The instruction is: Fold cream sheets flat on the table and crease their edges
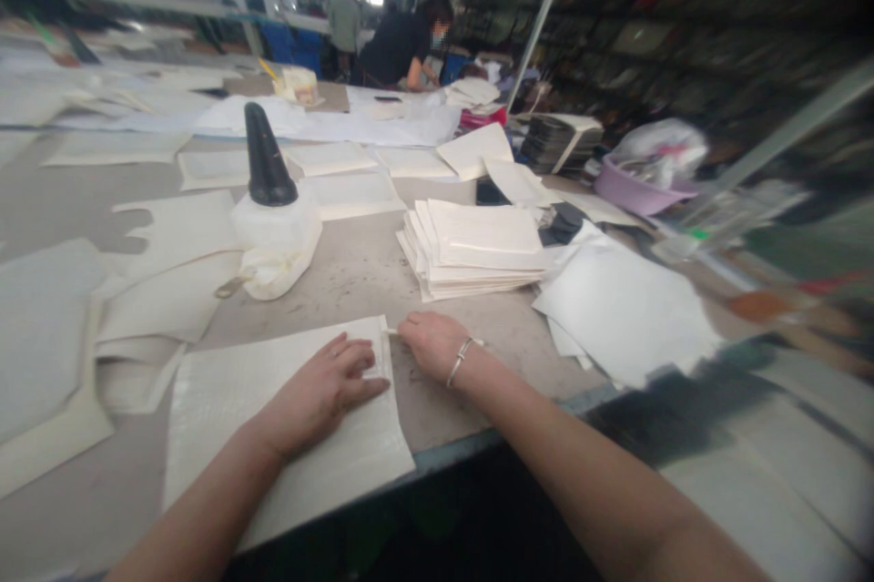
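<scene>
My left hand [334,386] lies on a large cream sheet [259,372], fingers stretched out and apart near its right edge. A folded or layered strip runs along that edge, under my fingertips. My right hand [433,343], with a bangle at the wrist, is closed just beyond the sheet's upper right corner. Its fingers pinch a thin pale stick; one tip shows at the sheet's edge and the other end seems to show by the wrist. Behind the hands stands a stack of cream pieces [488,240].
A white plastic bottle [277,231] with a black cone top stands behind the sheet. Cut pieces [157,309] overlap at left, and white sheets [621,300] lie at right. A purple basin [638,186] is farther back. A co-worker [402,45] leans over another table.
</scene>
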Action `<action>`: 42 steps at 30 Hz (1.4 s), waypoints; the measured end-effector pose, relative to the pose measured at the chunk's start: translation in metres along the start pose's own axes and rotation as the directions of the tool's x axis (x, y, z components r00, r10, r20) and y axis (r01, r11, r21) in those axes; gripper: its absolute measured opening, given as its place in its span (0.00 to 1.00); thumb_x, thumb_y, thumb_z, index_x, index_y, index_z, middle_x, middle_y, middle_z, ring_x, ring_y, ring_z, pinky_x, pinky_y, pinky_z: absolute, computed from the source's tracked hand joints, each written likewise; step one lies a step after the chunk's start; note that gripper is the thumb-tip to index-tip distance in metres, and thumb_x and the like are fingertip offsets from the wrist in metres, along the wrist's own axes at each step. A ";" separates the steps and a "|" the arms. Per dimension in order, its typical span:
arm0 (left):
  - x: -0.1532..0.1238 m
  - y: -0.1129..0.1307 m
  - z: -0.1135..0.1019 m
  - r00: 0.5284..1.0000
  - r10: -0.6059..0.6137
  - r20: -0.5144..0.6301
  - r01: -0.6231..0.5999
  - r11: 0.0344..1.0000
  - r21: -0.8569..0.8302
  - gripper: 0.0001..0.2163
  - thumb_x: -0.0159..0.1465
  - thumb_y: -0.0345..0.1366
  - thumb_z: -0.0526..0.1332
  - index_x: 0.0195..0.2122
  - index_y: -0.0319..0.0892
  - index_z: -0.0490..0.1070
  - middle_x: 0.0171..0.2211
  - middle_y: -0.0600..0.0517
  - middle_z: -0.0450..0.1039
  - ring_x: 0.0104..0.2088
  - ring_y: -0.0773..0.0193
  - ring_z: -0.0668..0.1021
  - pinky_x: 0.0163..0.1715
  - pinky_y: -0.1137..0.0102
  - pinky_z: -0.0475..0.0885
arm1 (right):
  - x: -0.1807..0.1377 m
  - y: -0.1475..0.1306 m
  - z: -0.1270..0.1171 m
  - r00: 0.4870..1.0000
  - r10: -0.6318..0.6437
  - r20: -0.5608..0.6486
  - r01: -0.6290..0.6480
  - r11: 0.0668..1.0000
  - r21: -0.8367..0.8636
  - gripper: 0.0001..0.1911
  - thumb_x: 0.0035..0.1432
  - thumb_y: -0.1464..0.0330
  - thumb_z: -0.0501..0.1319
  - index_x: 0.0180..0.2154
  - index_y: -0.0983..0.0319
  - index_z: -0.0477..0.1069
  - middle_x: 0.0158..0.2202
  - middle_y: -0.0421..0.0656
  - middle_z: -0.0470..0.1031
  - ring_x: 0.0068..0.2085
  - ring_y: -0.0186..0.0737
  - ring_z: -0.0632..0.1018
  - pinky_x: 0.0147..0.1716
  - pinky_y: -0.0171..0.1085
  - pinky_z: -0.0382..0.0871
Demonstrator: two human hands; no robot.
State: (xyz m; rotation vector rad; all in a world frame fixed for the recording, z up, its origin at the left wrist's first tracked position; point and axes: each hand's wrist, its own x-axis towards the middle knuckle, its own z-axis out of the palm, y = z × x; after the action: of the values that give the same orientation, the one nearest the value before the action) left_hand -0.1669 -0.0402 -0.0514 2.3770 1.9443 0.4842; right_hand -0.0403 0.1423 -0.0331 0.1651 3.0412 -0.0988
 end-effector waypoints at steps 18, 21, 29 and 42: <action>-0.005 -0.003 0.006 0.999 -0.010 -0.036 0.010 1.000 0.011 0.14 0.64 0.29 0.52 0.46 0.51 0.70 0.45 0.49 0.67 0.50 0.58 0.69 0.55 0.53 0.60 | -0.023 0.000 -0.004 0.998 -0.042 0.056 0.038 0.997 0.068 0.09 0.63 0.71 0.52 0.36 0.63 0.70 0.36 0.45 0.71 0.37 0.38 0.71 0.33 0.34 0.61; -0.006 -0.004 0.007 1.000 -0.018 -0.025 0.018 1.000 0.007 0.15 0.64 0.29 0.51 0.47 0.51 0.70 0.46 0.48 0.67 0.50 0.58 0.69 0.55 0.53 0.60 | 0.002 0.003 -0.001 0.997 0.068 0.032 -0.068 0.998 0.018 0.09 0.61 0.74 0.51 0.38 0.63 0.69 0.37 0.46 0.71 0.38 0.40 0.71 0.34 0.36 0.63; -0.006 -0.002 0.004 0.999 -0.033 -0.031 0.033 0.999 -0.017 0.15 0.63 0.28 0.52 0.46 0.51 0.71 0.47 0.48 0.67 0.51 0.59 0.69 0.56 0.52 0.59 | 0.015 -0.007 0.004 0.995 0.097 -0.027 -0.097 0.995 -0.004 0.10 0.58 0.77 0.51 0.38 0.64 0.69 0.37 0.47 0.71 0.38 0.42 0.72 0.35 0.37 0.65; -0.008 -0.004 0.008 0.996 -0.043 -0.074 0.043 0.999 -0.008 0.11 0.64 0.32 0.54 0.43 0.50 0.73 0.46 0.48 0.71 0.51 0.58 0.71 0.54 0.54 0.63 | -0.047 -0.020 0.001 0.985 -0.164 0.045 0.163 0.986 0.020 0.04 0.57 0.74 0.56 0.35 0.63 0.68 0.34 0.43 0.71 0.34 0.39 0.70 0.31 0.36 0.62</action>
State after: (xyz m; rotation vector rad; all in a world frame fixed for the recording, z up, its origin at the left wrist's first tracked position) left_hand -0.1701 -0.0455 -0.0617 2.3404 2.0157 0.5831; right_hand 0.0044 0.1172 -0.0283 -0.0848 3.0028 -0.1367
